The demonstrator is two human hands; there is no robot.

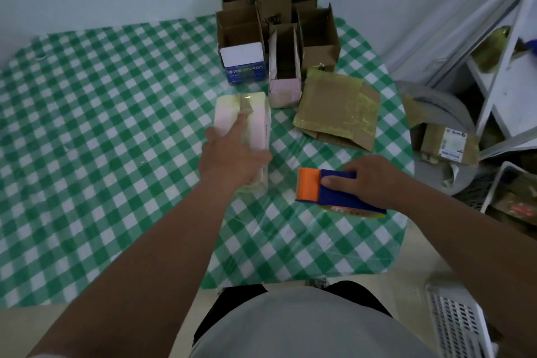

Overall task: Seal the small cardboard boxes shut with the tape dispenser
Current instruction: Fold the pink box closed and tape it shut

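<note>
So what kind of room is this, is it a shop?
Probably a home packing corner, not a shop. A table with a green checked cloth stands against a plain wall, open cardboard boxes are lined up on it, and a bin and shelf of taped parcels stand beside it.

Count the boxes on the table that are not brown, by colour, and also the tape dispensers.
Pink boxes: 2
Blue-and-white box: 1
Dispenser: 1
Total: 4
</note>
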